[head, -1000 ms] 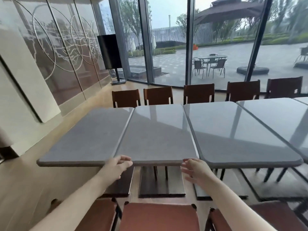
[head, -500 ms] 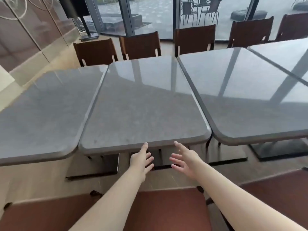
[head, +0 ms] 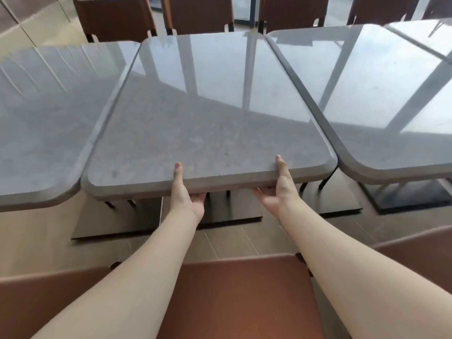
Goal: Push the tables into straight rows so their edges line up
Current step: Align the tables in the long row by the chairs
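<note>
Both hands, left [head: 187,192] and right [head: 278,189], are clamping the middle table's [head: 210,123] near edge, thumbs on top, fingers curled beneath, tabletop stretching straight ahead.

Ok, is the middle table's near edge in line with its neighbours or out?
Out. The middle table has its near edge closer to the camera than the left table's, and both hands grip that edge.

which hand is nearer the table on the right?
Right hand. It grips the middle table near the corner beside the right table; the left hand grips the same near edge at its middle.
</note>
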A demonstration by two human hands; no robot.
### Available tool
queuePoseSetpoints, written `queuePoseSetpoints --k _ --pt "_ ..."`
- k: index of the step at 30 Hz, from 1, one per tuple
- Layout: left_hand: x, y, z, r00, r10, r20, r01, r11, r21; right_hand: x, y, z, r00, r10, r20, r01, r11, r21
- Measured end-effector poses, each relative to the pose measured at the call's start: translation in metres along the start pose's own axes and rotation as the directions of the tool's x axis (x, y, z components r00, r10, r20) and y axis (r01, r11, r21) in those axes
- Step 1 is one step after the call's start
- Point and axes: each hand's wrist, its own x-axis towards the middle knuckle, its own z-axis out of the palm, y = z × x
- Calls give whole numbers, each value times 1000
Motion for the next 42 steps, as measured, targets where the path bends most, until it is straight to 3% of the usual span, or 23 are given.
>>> queuePoseSetpoints --k 5,19,30,42 --pt "14 -2 -8 998 18 57 -19 1000 8 9 -4 -13 996 6 87 -2 999 -48" --pt "4 0 -22 990 34 135 -42 998 55 -6 4 -21 989 -69 131 88 986 -141" --pt "-23 -7 -48 993 -25 119 22 999 29 -43 8 -44 995 17 100 -5 993 -118" --pt "-40 -7 -53 996 -57 61 59 998 -27 -41 13 -44 999 17 44 -10 990 -140"
